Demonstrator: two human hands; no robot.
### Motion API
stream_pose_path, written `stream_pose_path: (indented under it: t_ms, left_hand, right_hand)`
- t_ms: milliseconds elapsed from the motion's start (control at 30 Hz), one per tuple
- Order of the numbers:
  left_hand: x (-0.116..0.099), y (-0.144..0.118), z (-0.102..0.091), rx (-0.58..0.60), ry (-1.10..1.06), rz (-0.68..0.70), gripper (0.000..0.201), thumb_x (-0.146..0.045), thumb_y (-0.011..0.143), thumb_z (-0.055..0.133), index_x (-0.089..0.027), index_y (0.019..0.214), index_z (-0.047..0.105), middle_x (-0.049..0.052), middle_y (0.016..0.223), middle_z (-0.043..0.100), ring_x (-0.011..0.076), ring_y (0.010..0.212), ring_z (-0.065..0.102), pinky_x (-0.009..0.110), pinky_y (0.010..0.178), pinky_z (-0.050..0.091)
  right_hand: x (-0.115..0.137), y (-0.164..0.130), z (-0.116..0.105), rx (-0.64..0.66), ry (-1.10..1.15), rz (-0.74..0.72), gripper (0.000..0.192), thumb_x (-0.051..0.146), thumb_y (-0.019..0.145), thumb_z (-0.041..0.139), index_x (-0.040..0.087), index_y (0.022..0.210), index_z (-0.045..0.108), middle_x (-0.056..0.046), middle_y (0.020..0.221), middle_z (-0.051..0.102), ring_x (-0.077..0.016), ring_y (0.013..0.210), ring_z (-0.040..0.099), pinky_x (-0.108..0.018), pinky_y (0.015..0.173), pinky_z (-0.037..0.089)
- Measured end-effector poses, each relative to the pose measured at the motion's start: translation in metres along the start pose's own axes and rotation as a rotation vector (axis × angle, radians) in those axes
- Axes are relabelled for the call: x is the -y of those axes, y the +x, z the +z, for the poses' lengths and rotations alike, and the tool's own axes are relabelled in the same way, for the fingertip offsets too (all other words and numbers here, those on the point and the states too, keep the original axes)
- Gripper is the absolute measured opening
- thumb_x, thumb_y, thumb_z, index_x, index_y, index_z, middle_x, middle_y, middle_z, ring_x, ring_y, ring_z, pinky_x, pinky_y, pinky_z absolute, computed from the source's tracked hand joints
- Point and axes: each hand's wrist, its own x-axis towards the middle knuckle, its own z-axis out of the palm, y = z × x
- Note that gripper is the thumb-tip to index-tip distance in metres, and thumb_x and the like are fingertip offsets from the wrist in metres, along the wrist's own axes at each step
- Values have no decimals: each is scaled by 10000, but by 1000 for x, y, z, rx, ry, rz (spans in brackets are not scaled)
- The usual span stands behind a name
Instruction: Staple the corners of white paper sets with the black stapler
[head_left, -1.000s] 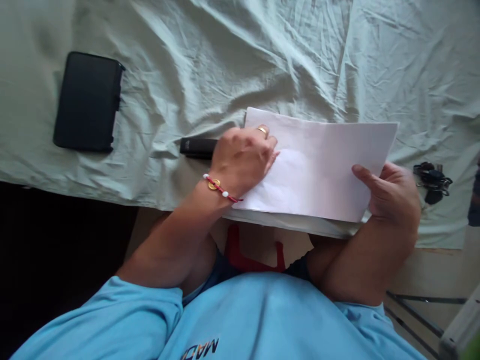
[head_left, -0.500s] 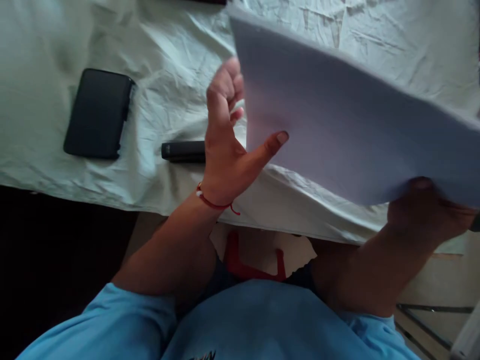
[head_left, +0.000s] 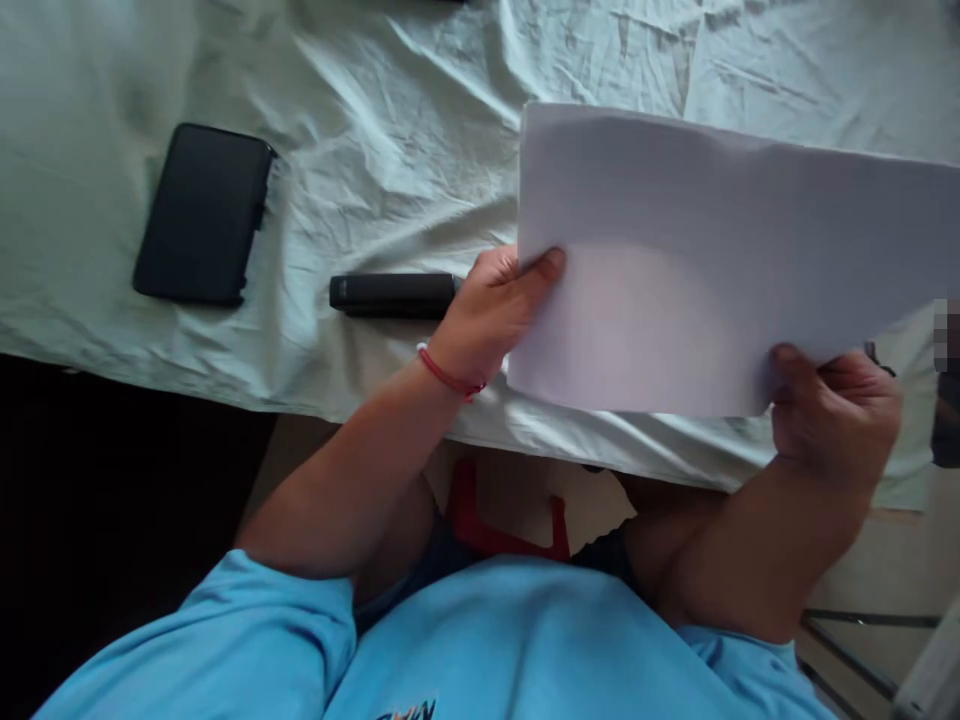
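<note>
The left hand (head_left: pixel 491 310) pinches the left edge of a white sheet of paper (head_left: pixel 712 260), thumb on the near face and the other fingers tucked behind, so the grip is closed on the sheet. The right hand (head_left: pixel 836 415) clamps the sheet's near right corner the same way, thumb on top and fingers hidden beneath. Held between the two hands, the paper is lifted off the bed and hangs above its near edge, right of centre in the view. Its long axis runs left to right, with the right end dipping slightly toward the near side; the short edges face left and right, and the right end runs out of the frame. The visible face is blank, with a faint crease or shading across the middle.

A red cord bracelet (head_left: pixel 448 375) circles the left wrist. Just left of the left hand, a black cylindrical object (head_left: pixel 394 295) lies on the wrinkled pale green sheet (head_left: pixel 390 150), its long axis also left to right. Farther left, well apart from the hands, a black rectangular case (head_left: pixel 202 213) rests on the same cloth. The person's light blue shirt (head_left: pixel 480 650) fills the near part of the view.
</note>
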Motion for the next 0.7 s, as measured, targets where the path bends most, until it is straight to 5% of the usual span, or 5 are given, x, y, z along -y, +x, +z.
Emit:
stream_pose_path:
  t_ms: [200,300,433,533,700]
  left_hand:
    - [5,6,1,105,-99,-195,90,-205,913,780,-150,981,759,75,996,818,238,982,777,364,932,622]
    - [5,4,0,122,28,-173,124,-146,850,805,-145,967,763,67,989,814,221,950,761,326,888,607]
    - [5,4,0,25,177,-97,43,-137,917,711,-149,903,750,34,906,777,168,864,709,261,802,562]
    - [5,5,2,-47,175,-90,161,-213,965,703,-156,815,713,19,811,732,141,743,639,246,693,515]
    - [2,5,2,31,98,-111,80,-164,864,802,-155,885,725,18,864,741,150,816,659,244,761,528]
  right_hand:
    - [-6,7,-1,-145,178,-24,270,226,544,901,227,805,833,2,879,769,-152,800,670,-407,1044,591]
    - [-8,8,-5,-139,152,8,288,245,553,893,210,833,836,-10,896,772,-157,842,691,-400,1073,578]
    - [-3,5,-7,-45,88,95,347,311,580,900,211,906,837,-32,996,793,-146,903,696,-368,1081,570]
    - [1,2,-7,6,68,175,396,345,573,907,206,936,833,-52,981,787,-150,906,703,-349,1008,596]
    - [1,4,-9,-99,50,195,346,315,524,876,195,842,806,-54,999,786,-143,818,684,-352,910,621]
